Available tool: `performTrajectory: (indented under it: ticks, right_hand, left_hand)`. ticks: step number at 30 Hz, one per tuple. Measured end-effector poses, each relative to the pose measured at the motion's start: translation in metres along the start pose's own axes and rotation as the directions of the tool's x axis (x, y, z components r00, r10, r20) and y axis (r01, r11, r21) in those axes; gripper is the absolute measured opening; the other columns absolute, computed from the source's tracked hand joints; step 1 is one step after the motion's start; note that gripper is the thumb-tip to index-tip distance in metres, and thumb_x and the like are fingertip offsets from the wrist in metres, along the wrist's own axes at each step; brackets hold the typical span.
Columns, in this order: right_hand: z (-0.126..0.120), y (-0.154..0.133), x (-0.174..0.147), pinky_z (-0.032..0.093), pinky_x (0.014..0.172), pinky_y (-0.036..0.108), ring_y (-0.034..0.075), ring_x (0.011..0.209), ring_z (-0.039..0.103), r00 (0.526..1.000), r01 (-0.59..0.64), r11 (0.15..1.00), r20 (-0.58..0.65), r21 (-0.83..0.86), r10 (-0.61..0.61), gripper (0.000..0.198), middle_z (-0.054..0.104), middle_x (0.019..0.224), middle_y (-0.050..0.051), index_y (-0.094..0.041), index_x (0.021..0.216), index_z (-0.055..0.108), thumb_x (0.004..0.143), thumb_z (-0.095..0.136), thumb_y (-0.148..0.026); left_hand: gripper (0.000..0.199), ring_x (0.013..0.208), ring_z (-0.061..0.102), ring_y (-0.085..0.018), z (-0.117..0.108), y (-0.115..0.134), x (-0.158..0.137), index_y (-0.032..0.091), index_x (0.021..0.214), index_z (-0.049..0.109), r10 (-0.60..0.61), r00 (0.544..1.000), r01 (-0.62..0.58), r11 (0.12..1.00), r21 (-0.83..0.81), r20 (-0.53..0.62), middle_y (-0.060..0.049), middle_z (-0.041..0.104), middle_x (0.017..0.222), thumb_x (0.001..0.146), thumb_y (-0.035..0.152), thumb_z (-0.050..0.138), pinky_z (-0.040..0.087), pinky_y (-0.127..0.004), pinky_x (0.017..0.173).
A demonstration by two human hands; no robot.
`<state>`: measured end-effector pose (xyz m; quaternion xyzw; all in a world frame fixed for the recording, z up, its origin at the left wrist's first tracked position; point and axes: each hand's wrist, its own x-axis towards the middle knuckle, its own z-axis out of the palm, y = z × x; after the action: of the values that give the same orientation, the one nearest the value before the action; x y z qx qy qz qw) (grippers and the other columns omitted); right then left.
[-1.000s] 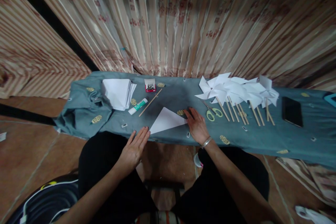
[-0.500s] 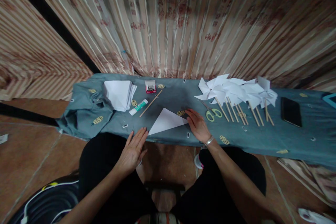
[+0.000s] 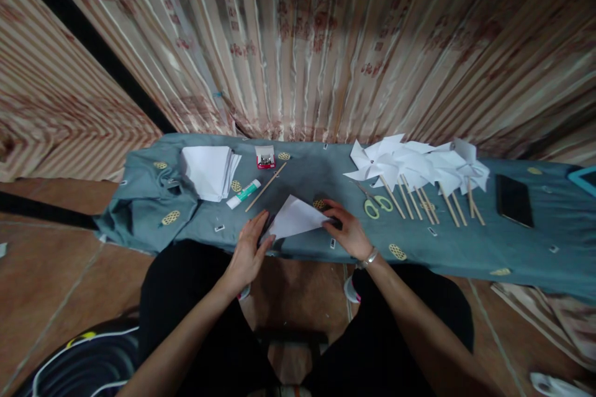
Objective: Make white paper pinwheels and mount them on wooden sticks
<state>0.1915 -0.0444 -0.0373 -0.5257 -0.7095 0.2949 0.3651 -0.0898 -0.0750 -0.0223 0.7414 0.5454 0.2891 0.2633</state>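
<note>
A white sheet of paper folded into a triangle [image 3: 298, 217] lies in front of me, near the front edge of the cloth. At its left corner, my left hand [image 3: 250, 248] has thumb and fingers closed around the paper. My right hand [image 3: 349, 232] pinches the right corner between thumb and forefinger. Just beyond the paper are a thin wooden stick [image 3: 265, 187] and a glue stick [image 3: 243, 194]. Green-handled scissors [image 3: 378, 203] lie to the right of my right hand.
A stack of white paper [image 3: 207, 172] sits at the left, beside a small red box of metal pieces [image 3: 265, 158]. Several paper pinwheels [image 3: 419, 164] on wooden sticks lie at the right, then a black phone [image 3: 514, 200]. A pleated curtain [image 3: 302, 43] hangs behind the cloth-covered table [image 3: 316, 155].
Both hands have gone from lying flat by the triangle's corners to gripping them. The left hand has shifted slightly right, and its thumb now overlaps the paper.
</note>
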Motion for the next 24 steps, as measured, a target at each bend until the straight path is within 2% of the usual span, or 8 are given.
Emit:
performTrajectory:
  ticks: [4, 6, 9, 11, 14, 17, 20, 24]
  right_hand:
    - [-0.002, -0.003, 0.000, 0.040, 0.108, 0.047, 0.027, 0.124, 0.057, 0.998, -0.046, 0.993, -0.027, 0.109, 0.050, 0.010, 0.060, 0.133, 0.012, -0.020, 0.084, 0.067, 0.078, 0.059, -0.018]
    - [-0.004, -0.004, 0.003, 0.039, 0.109, 0.048, 0.027, 0.124, 0.057, 0.995, -0.070, 0.988, -0.055, 0.138, 0.078, 0.012, 0.061, 0.133, 0.011, -0.020, 0.084, 0.068, 0.078, 0.058, -0.018]
    - [-0.007, -0.004, 0.008, 0.039, 0.109, 0.048, 0.026, 0.123, 0.058, 0.985, -0.096, 0.975, -0.125, 0.200, 0.122, 0.009, 0.063, 0.130, 0.010, -0.021, 0.085, 0.068, 0.079, 0.060, -0.022]
    - [-0.009, -0.001, 0.013, 0.041, 0.108, 0.047, 0.026, 0.121, 0.059, 0.978, -0.098, 0.966, -0.158, 0.240, 0.139, 0.009, 0.065, 0.127, 0.010, -0.021, 0.086, 0.067, 0.080, 0.062, -0.025]
    - [-0.011, 0.003, 0.021, 0.046, 0.103, 0.044, 0.025, 0.118, 0.061, 0.973, -0.095, 0.960, -0.181, 0.262, 0.146, 0.010, 0.062, 0.130, 0.010, -0.021, 0.087, 0.066, 0.081, 0.061, -0.028]
    - [-0.012, 0.004, 0.027, 0.050, 0.099, 0.042, 0.025, 0.117, 0.061, 0.968, -0.084, 0.959, -0.207, 0.271, 0.143, 0.010, 0.058, 0.135, 0.011, -0.020, 0.086, 0.066, 0.081, 0.061, -0.027]
    - [-0.016, 0.000, 0.030, 0.052, 0.095, 0.042, 0.024, 0.113, 0.063, 0.972, -0.051, 0.981, -0.217, 0.185, 0.091, 0.016, 0.058, 0.135, 0.011, -0.020, 0.093, 0.068, 0.081, 0.058, -0.023]
    - [-0.032, -0.003, 0.026, 0.049, 0.100, 0.042, 0.024, 0.123, 0.057, 0.960, -0.034, 0.989, -0.281, -0.142, -0.008, 0.033, 0.059, 0.135, 0.010, -0.022, 0.118, 0.062, 0.087, 0.050, -0.022]
  left_hand:
    - [0.063, 0.136, 0.045, -0.030, -0.003, 0.010, 0.019, 0.010, 0.141, 0.045, -0.121, 0.993, 0.122, 0.980, -0.155, 0.014, -0.019, 0.050, 0.144, 0.092, 0.050, 0.045, 0.034, -0.048, 0.114]
    - [0.066, 0.132, 0.049, -0.031, -0.001, 0.016, 0.029, 0.010, 0.142, 0.044, -0.125, 0.992, 0.127, 0.965, -0.230, 0.024, -0.019, 0.052, 0.142, 0.089, 0.050, 0.050, 0.037, -0.048, 0.112]
    - [0.071, 0.119, 0.061, -0.030, 0.004, 0.023, 0.047, 0.013, 0.143, 0.042, -0.132, 0.990, 0.144, 0.913, -0.382, 0.057, -0.017, 0.059, 0.136, 0.084, 0.049, 0.057, 0.048, -0.045, 0.101]
    - [0.068, 0.109, 0.066, -0.030, 0.008, 0.028, 0.059, 0.014, 0.138, 0.050, -0.139, 0.986, 0.165, 0.873, -0.459, 0.091, -0.014, 0.066, 0.127, 0.079, 0.047, 0.063, 0.052, -0.041, 0.093]
    - [0.046, 0.087, 0.070, -0.028, 0.015, 0.030, 0.077, 0.016, 0.108, 0.073, -0.189, 0.955, 0.284, 0.805, -0.522, 0.229, -0.007, 0.077, 0.095, 0.070, 0.042, 0.072, 0.055, -0.034, 0.077]
    - [0.025, 0.059, 0.065, -0.023, 0.020, 0.025, 0.088, 0.016, 0.072, 0.076, -0.254, 0.905, 0.409, 0.743, -0.530, 0.342, -0.004, 0.071, 0.062, 0.062, 0.039, 0.076, 0.051, -0.029, 0.055]
    - [0.024, 0.053, 0.063, -0.022, 0.021, 0.019, 0.091, 0.015, 0.064, 0.073, -0.293, 0.897, 0.435, 0.716, -0.546, 0.330, -0.006, 0.070, 0.058, 0.060, 0.039, 0.076, 0.048, -0.030, 0.050]
    - [0.029, 0.064, 0.067, -0.025, 0.017, 0.014, 0.091, 0.013, 0.070, 0.074, -0.365, 0.896, 0.441, 0.663, -0.605, 0.254, -0.011, 0.074, 0.071, 0.058, 0.040, 0.078, 0.053, -0.033, 0.059]
